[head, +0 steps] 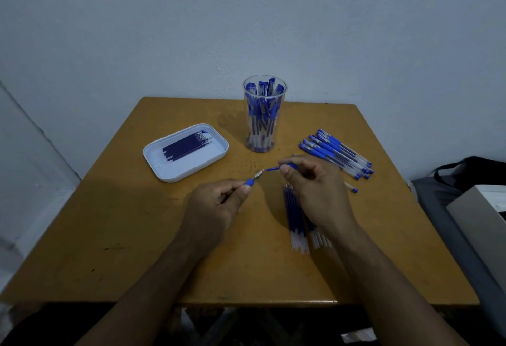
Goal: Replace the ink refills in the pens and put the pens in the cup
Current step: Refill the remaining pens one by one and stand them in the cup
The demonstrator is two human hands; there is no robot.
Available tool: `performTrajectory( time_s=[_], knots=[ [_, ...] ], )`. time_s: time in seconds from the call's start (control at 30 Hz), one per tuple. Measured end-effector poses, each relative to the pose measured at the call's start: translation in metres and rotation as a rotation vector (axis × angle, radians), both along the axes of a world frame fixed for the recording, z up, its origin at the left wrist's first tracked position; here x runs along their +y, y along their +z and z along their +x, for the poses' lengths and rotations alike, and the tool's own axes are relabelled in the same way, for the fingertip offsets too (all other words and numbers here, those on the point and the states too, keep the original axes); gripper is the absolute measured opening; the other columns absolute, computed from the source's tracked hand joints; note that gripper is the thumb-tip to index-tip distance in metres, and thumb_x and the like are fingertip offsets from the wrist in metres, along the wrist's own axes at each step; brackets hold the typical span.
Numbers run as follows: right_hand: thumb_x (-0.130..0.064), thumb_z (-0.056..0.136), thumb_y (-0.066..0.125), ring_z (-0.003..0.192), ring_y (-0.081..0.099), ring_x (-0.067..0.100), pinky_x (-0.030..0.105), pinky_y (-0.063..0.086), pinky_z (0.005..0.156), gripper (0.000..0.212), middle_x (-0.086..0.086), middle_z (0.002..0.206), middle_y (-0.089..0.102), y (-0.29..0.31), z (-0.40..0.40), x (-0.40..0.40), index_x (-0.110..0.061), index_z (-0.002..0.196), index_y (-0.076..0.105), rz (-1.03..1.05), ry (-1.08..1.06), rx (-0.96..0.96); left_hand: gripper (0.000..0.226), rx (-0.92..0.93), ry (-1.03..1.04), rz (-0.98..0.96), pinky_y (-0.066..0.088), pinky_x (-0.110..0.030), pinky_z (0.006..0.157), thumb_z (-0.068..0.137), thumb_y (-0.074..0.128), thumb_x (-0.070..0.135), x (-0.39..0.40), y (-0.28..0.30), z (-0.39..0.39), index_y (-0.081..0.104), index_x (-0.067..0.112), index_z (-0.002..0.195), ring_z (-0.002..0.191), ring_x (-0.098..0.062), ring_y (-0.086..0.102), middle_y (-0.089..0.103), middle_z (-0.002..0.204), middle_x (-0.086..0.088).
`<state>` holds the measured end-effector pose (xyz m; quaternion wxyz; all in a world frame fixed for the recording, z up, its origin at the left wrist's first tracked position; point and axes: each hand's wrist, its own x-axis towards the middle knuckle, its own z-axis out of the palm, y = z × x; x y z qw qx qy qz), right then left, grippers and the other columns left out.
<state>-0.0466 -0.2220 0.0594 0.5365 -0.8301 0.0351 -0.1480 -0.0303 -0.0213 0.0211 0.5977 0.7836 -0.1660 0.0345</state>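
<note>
Your left hand (219, 203) pinches the pen's tip section (253, 180) while your right hand (315, 181) pinches the pen barrel (284, 166) just beyond it, so you seem mid-swap, with tip and barrel apart. Next, the two need aligning and screwing together, then the pen goes into the cup (264, 113) beyond both hands. No writing is legible.

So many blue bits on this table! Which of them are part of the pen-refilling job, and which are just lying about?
Part of the job:
- pen tip piece in the left hand
- pen barrel in the right hand
- cup of pens
- white tray of refills
- pile of pens
- loose refills under the right hand

Just lying about:
- dark bag
- box
</note>
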Motion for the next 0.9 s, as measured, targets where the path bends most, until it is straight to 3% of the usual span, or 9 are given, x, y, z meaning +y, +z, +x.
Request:
performTrajectory(
  time_s=[0.07,0.2,0.3,0.4,0.5,0.67,0.73,0.83,0.9],
  knots=[
    [-0.026,0.099,0.064,0.089,0.058,-0.002,0.022,0.048,0.078,0.019,-0.022,0.091,0.064,-0.001,0.0,0.002,-0.028,0.113,0.076,-0.197,-0.04,-0.035,0.013,-0.019,0.076,-0.05,0.05,-0.021,0.061,0.096,0.061,0.034,0.0,0.001,-0.002,0.073,0.034,0.101,0.064,-0.006,0.06,0.067,0.069,0.001],
    [-0.026,0.1,0.058,0.089,0.054,0.005,0.017,0.046,0.077,0.03,-0.008,0.104,0.063,0.0,-0.008,0.018,-0.027,0.128,0.067,-0.653,0.116,0.052,0.015,-0.021,0.173,-0.092,0.05,-0.019,0.059,0.1,0.06,0.027,0.001,-0.001,-0.002,0.068,0.038,0.103,0.063,-0.007,0.06,0.068,0.071,0.003],
    [-0.032,0.102,0.054,0.089,0.054,0.007,0.028,0.053,0.078,0.02,-0.009,0.103,0.059,-0.001,-0.013,0.031,-0.029,0.12,0.06,-0.784,0.145,0.099,0.02,-0.023,0.193,-0.096,0.052,-0.018,0.06,0.101,0.06,0.023,-0.001,0.0,-0.003,0.065,0.042,0.104,0.066,-0.01,0.064,0.07,0.074,0.004],
    [-0.026,0.101,0.056,0.088,0.048,0.008,0.029,0.05,0.075,0.025,-0.006,0.103,0.058,-0.004,-0.014,0.039,-0.028,0.125,0.056,-0.919,0.179,0.104,0.031,-0.054,0.202,-0.088,0.053,-0.016,0.061,0.1,0.061,0.018,-0.002,0.001,-0.004,0.061,0.049,0.099,0.072,-0.014,0.068,0.072,0.078,0.005],
    [-0.022,0.1,0.056,0.089,0.042,0.01,0.027,0.043,0.073,0.034,-0.002,0.109,0.057,-0.006,-0.015,0.041,-0.025,0.134,0.052,-0.983,0.202,0.098,0.024,-0.054,0.202,-0.072,0.054,-0.015,0.065,0.099,0.063,0.016,-0.001,-0.001,-0.003,0.065,0.037,0.11,0.076,-0.011,0.07,0.072,0.076,0.007],
    [-0.021,0.101,0.055,0.11,0.054,0.014,0.029,0.049,0.087,0.037,-0.001,0.124,0.058,-0.007,-0.011,0.038,-0.025,0.138,0.052,-1.005,0.25,0.098,0.029,-0.095,0.16,-0.005,0.057,-0.016,0.071,0.099,0.063,0.015,0.0,-0.001,-0.003,0.062,0.028,0.125,0.083,-0.008,0.071,0.072,0.088,0.011],
    [-0.023,0.102,0.053,0.107,0.056,0.013,0.03,0.052,0.088,0.034,-0.004,0.123,0.059,-0.009,-0.008,0.035,-0.028,0.135,0.056,-0.969,0.209,0.094,0.03,-0.121,0.149,0.011,0.057,-0.017,0.073,0.099,0.063,0.015,0.0,-0.003,-0.001,0.063,0.026,0.126,0.085,-0.008,0.071,0.072,0.09,0.011],
    [-0.03,0.104,0.05,0.093,0.057,0.005,0.027,0.05,0.079,0.024,-0.008,0.109,0.064,-0.007,-0.005,0.027,-0.028,0.121,0.067,-0.714,0.068,0.055,0.029,-0.152,0.125,0.027,0.057,-0.018,0.073,0.098,0.064,0.013,0.0,-0.003,-0.001,0.065,0.025,0.125,0.083,-0.01,0.071,0.072,0.089,0.011],
    [-0.04,0.104,0.05,0.082,0.06,0.004,0.027,0.048,0.07,0.027,-0.01,0.093,0.07,-0.002,-0.003,0.022,-0.027,0.094,0.072,-0.394,0.044,0.068,0.028,-0.182,0.077,0.031,0.057,-0.021,0.074,0.099,0.065,0.013,0.0,-0.004,-0.001,0.067,0.025,0.124,0.085,-0.011,0.072,0.073,0.092,0.012]
  ],
)
